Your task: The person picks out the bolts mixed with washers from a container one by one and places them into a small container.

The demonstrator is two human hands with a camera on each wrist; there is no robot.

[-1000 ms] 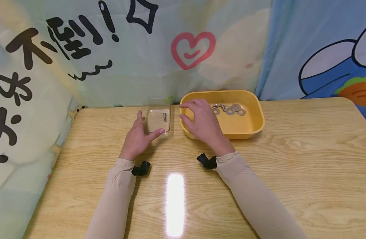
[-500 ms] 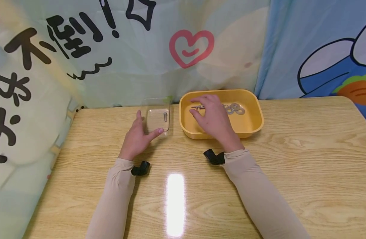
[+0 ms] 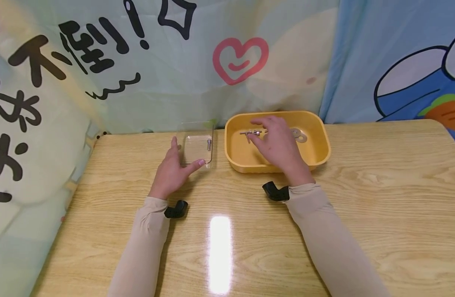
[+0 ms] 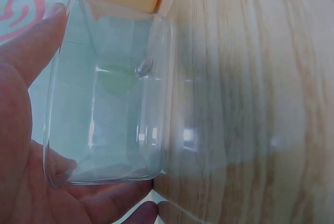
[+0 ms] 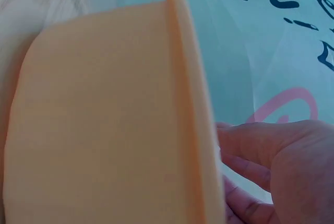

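My left hand (image 3: 171, 171) holds a small clear plastic box (image 3: 196, 161) at its near left, the thumb along the front edge and fingers at the left side. One silver screw (image 3: 209, 144) stands out inside the box near its right wall; the left wrist view shows the screw's round head (image 4: 143, 69). Over the yellow bin (image 3: 246, 168) hovers my right hand (image 3: 281, 144), fingers loosely bent and parted, thumb beside several silver screws (image 3: 252, 133). Flat metal washers (image 3: 299, 135) lie to the right, partly hidden by this hand. In the right wrist view, the bin wall (image 5: 115, 114) blocks the fingertips.
Both containers stand side by side at the back of the wooden table (image 3: 227, 255), against a printed cloth backdrop (image 3: 168, 82). A narrow gap separates them. Black wrist mounts (image 3: 276, 192) stick out inward from both sleeves.
My right hand has moved rightward from the bin's left rim to over its middle, uncovering screws and covering some washers. The left hand stays put; the screw in the clear box has shifted slightly.
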